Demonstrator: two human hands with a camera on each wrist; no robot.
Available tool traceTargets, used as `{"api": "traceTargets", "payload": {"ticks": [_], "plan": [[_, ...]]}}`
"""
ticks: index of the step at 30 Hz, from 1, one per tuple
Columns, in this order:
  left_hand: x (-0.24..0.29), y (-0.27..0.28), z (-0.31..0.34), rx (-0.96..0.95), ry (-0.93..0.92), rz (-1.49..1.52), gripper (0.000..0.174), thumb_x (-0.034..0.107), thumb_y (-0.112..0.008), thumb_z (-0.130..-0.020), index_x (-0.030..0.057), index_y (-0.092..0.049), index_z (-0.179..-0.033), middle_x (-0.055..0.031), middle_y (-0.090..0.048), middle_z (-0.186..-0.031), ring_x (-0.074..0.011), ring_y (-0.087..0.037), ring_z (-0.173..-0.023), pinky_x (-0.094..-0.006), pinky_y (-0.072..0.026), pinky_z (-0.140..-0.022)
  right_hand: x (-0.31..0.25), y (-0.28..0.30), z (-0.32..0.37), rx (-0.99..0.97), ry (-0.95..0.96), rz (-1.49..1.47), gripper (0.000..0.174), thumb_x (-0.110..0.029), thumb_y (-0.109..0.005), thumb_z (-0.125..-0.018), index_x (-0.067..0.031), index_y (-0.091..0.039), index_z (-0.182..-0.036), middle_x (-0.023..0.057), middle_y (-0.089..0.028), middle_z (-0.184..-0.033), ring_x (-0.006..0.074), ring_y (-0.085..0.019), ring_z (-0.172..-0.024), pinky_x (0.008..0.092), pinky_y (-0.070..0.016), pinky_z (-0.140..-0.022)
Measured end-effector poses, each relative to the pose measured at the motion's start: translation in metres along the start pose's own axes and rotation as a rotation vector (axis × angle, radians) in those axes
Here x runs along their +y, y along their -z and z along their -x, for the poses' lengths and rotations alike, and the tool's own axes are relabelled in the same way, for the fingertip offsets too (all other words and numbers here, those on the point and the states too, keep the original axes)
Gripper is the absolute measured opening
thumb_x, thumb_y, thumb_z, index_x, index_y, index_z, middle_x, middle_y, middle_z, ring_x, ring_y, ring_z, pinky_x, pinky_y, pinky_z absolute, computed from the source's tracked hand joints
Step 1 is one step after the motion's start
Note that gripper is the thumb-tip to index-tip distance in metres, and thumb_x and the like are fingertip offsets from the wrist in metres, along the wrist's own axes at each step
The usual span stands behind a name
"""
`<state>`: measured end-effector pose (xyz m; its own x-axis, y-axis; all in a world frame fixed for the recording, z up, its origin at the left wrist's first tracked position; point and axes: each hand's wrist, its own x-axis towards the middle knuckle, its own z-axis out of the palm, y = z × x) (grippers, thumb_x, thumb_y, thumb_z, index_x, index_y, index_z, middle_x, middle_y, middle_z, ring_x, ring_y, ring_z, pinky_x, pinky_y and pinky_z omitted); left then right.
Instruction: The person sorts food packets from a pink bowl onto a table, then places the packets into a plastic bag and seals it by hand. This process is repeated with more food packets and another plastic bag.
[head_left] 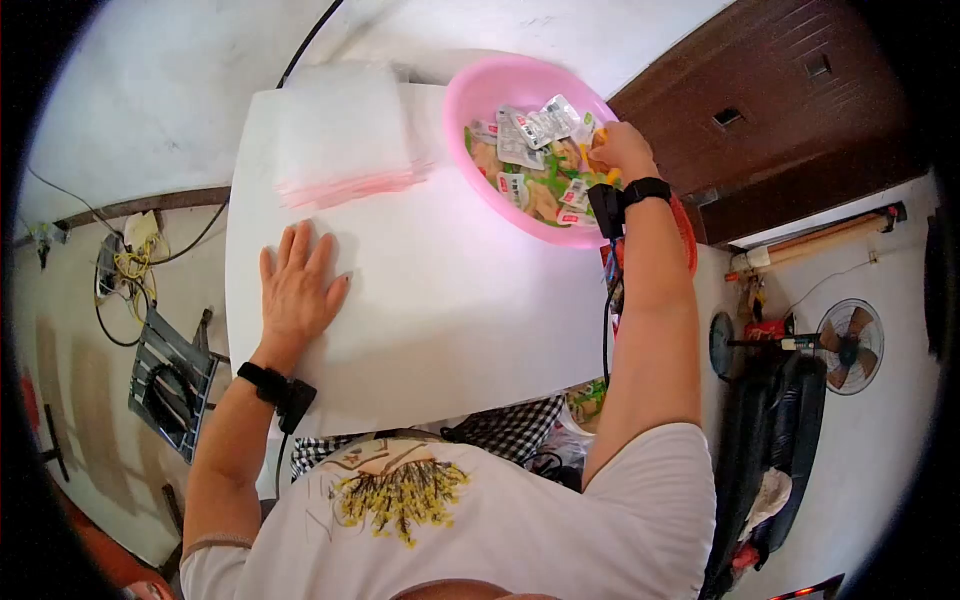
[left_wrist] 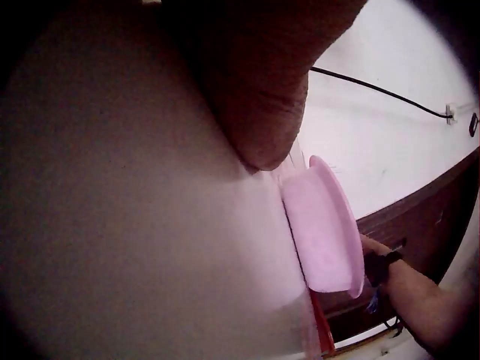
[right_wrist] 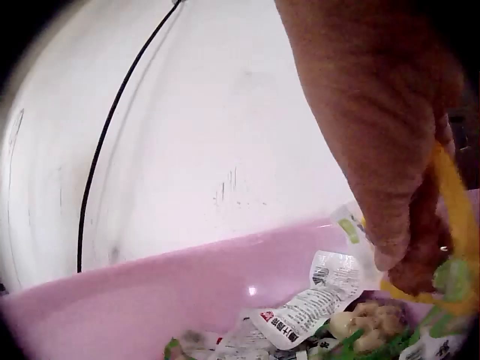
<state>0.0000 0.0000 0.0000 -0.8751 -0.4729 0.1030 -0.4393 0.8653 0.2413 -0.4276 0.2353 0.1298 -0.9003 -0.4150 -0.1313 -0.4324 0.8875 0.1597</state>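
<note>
A pink basin [head_left: 462, 100] at the table's back right holds many small printed packets [head_left: 548, 122], silver-white and green. My right hand [head_left: 625, 152] is inside its right side, fingers curled round something yellow [right_wrist: 457, 217] that looks like a packet's edge; the right wrist view shows the thumb and part of the fingers against it. My left hand [head_left: 298, 285] lies flat on the white table [head_left: 430, 320], fingers spread, holding nothing. Beyond it rests a stack of translucent bags [head_left: 345, 130] with pink edges.
A red basket edge [head_left: 688, 235] shows under the basin's right side. Behind the table stands a white wall [left_wrist: 382, 45] with a black cable [right_wrist: 112, 112]. A fan [head_left: 850, 345] is at the right, a dark folding chair [head_left: 172, 385] at the left.
</note>
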Motion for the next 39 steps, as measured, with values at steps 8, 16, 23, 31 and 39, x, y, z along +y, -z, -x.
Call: {"api": "traceTargets", "payload": {"ticks": [8,16,23,31,39], "plan": [[0.002,-0.002,-0.001,0.014,-0.012,-0.004,0.058,0.034,-0.059,-0.084,0.0090,-0.049,-0.135,-0.0187,-0.032,-0.150,-0.0347,-0.026,-0.141,-0.0575,-0.0181,-0.112,-0.024,-0.034,-0.024,0.194,0.151,0.183,0.045,-0.017,-0.070,-0.077,-0.0098,-0.061,-0.121,0.0156,-0.059,-0.121,0.0336,-0.059,-0.110,0.0443,-0.0505,-0.088],[-0.001,-0.005,0.001,0.026,-0.003,0.014,0.059,0.037,-0.062,-0.082,0.0117,-0.051,-0.135,-0.0176,-0.032,-0.151,-0.0342,-0.027,-0.140,-0.0581,-0.0174,-0.111,-0.057,-0.069,-0.060,0.038,0.276,-0.012,0.082,-0.044,-0.079,-0.068,-0.0212,-0.045,-0.140,0.0154,-0.040,-0.144,0.0373,-0.042,-0.130,0.0515,-0.0404,-0.104],[-0.001,0.000,0.001,-0.002,-0.017,0.028,0.061,0.034,-0.062,-0.082,0.0108,-0.048,-0.137,-0.0163,-0.030,-0.151,-0.0332,-0.024,-0.142,-0.0572,-0.0158,-0.113,-0.055,-0.077,-0.070,-0.118,0.346,-0.197,0.076,-0.039,-0.079,-0.068,-0.0178,-0.049,-0.135,0.0186,-0.053,-0.130,0.0349,-0.052,-0.122,0.0441,-0.0438,-0.101],[0.003,0.005,0.002,-0.023,0.005,0.029,0.058,0.034,-0.061,-0.084,0.0102,-0.048,-0.135,-0.0166,-0.031,-0.151,-0.0336,-0.025,-0.141,-0.0566,-0.0165,-0.113,-0.035,-0.045,-0.055,0.147,0.293,-0.504,0.040,-0.010,-0.061,-0.081,-0.0026,-0.056,-0.119,0.0198,-0.064,-0.112,0.0357,-0.061,-0.104,0.0409,-0.0476,-0.090],[0.000,0.000,0.006,0.028,-0.020,0.057,0.057,0.035,-0.061,-0.085,0.0094,-0.049,-0.134,-0.0179,-0.032,-0.150,-0.0342,-0.025,-0.141,-0.0580,-0.0176,-0.111,-0.021,0.013,0.026,-0.043,0.325,-1.533,0.039,0.002,-0.050,-0.092,0.0007,-0.045,-0.130,0.0121,-0.059,-0.115,0.0211,-0.062,-0.099,0.0351,-0.0547,-0.084]]}}
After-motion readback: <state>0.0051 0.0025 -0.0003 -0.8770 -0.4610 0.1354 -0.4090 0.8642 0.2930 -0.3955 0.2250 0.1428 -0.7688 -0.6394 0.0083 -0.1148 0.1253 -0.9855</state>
